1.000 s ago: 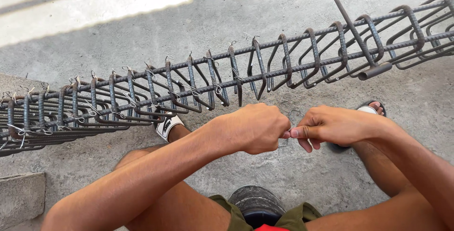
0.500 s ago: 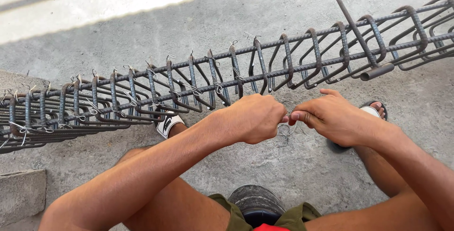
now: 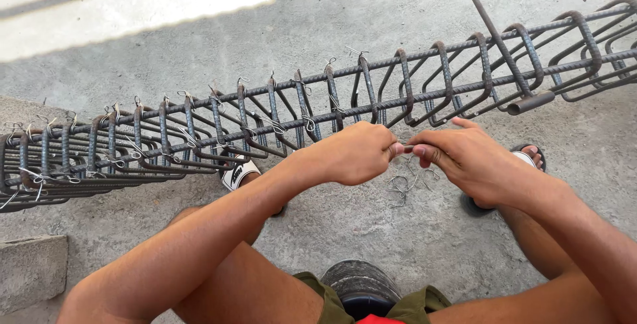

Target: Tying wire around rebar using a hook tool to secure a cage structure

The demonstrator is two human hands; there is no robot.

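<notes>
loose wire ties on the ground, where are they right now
In the head view the loose wire ties lie on the concrete floor, just below the meeting left hand and right hand, near the rebar cage.

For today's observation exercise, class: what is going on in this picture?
A seated person holds both hands together just in front of a long cage of grey ribbed steel bars. The left hand is closed in a fist and the right hand pinches a short piece of thin wire between them. A small heap of bent wire pieces lies on the concrete floor below. The cage already carries wire ties along its left part.
</notes>
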